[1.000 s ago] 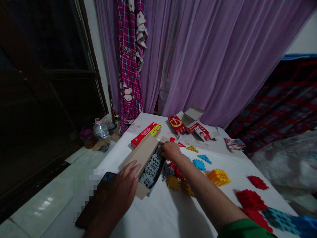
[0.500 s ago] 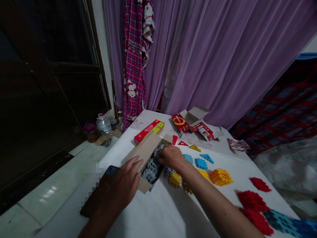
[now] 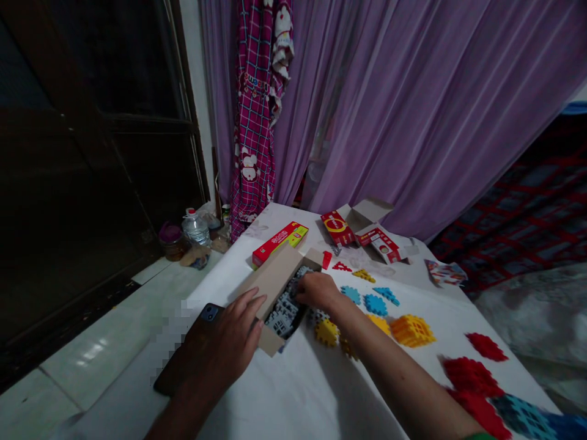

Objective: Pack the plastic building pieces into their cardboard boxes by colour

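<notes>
An open cardboard box (image 3: 270, 278) lies on the white-covered table, its long flap folded out to the left. Grey notched plastic building pieces (image 3: 282, 318) fill it. My left hand (image 3: 238, 330) rests with fingers spread on the flap near the box's front left corner. Inside the right side of the box, my right hand (image 3: 316, 289) has its fingers curled down among the grey pieces; the fingertips are hidden, so what they grip does not show. Beside my right forearm lie yellow pieces (image 3: 413, 330) and light blue pieces (image 3: 375, 304).
A dark phone (image 3: 183, 360) lies under my left wrist. Behind the box are a red and yellow carton (image 3: 279, 243) and an opened red carton (image 3: 337, 228). Red pieces (image 3: 472, 376) and dark blue pieces (image 3: 527, 415) lie at the right. A water bottle (image 3: 196, 229) stands on the floor.
The view has shifted slightly, so everything appears a little further right. My right hand stays in the box among the grey pieces; my left hand keeps its place on the flap.
</notes>
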{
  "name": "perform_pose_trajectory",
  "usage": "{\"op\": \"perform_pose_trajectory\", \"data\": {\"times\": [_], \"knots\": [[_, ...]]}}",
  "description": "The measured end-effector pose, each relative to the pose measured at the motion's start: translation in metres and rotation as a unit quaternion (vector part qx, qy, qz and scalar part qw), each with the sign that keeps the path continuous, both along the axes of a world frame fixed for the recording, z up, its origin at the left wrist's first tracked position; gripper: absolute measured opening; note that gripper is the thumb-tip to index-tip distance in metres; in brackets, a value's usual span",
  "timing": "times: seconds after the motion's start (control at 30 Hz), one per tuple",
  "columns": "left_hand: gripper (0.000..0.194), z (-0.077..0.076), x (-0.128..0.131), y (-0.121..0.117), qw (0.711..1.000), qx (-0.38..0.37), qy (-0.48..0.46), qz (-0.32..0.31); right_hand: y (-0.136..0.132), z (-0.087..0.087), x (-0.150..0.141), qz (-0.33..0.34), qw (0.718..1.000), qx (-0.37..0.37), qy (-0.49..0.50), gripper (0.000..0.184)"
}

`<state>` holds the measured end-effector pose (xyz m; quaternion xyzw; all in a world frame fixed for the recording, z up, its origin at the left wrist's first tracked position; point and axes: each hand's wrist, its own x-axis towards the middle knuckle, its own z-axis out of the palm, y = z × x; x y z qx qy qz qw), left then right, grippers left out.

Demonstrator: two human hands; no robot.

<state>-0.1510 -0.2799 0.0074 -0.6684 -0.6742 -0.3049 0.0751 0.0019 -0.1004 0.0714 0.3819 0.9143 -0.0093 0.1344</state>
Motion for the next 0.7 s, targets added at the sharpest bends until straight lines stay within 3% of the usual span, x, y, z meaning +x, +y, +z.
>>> {"op": "perform_pose_trajectory", "data": {"times": [0.17,0.3,0.53,0.63,0.7], "knots": [[0.040,0.002,-0.001,-0.001,1.000,0.002,0.000,0.003,0.004,0.005,0.004,0.010,1.000,-0.016,0.011,0.024],[0.040,0.003,-0.001,-0.001,1.000,0.002,0.005,-0.003,0.011,0.016,0.018,-0.037,0.997,0.012,0.066,0.030],[0.037,-0.001,-0.002,0.004,0.998,0.041,0.047,-0.030,0.059,0.049,0.097,-0.164,0.972,0.102,0.132,0.030],[0.035,-0.003,0.004,0.007,0.997,0.028,0.064,-0.038,0.066,0.047,0.123,-0.188,0.969,0.105,0.121,0.029],[0.034,-0.005,0.009,0.009,0.997,0.011,0.070,-0.032,0.059,0.034,0.126,-0.152,0.981,0.066,0.098,0.027]]}}
